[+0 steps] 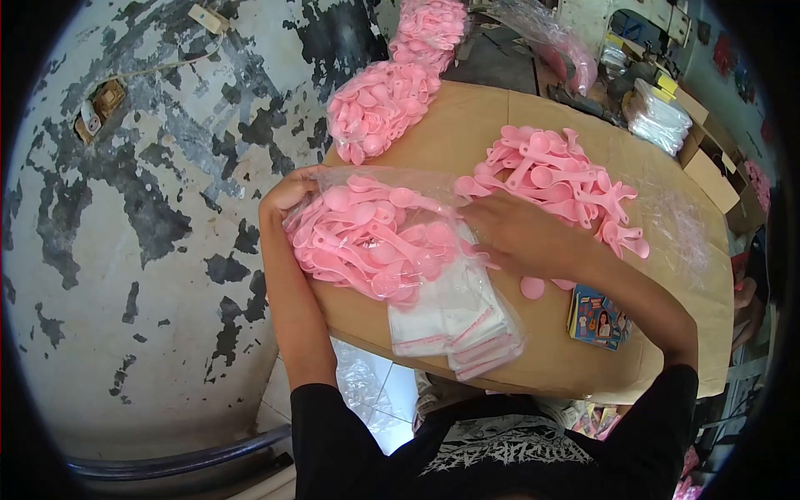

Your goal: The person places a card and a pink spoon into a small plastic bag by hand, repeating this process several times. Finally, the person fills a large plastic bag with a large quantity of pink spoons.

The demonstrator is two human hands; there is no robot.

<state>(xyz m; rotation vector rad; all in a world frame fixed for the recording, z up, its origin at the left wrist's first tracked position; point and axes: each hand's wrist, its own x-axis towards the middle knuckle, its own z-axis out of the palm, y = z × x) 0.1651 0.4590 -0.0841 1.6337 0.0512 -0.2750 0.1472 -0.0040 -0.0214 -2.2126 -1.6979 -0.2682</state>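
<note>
A clear plastic bag [433, 206] full of pink plastic spoons [358, 237] lies on the table's near left part. My left hand [292, 190] grips the bag's upper left corner, fingers closed on the film. At the bag's right end is my right hand [521, 237], its fingers curled in against the film and spoons; I cannot tell what they hold. A loose heap of the same spoons [550, 171] lies just beyond my right hand. Flat empty clear bags [467, 321] with red-edged ends are stacked under the filled bag, toward my body.
Brown paper covers the table [667, 317]. A stack of printed cards [598, 318] sits near my right forearm. Filled bags of spoons [383, 104] line the far left edge, by a peeling wall [167, 275]. Crumpled film [683, 229], cardboard boxes [708, 171] and a sewing machine [587, 25] are farther right.
</note>
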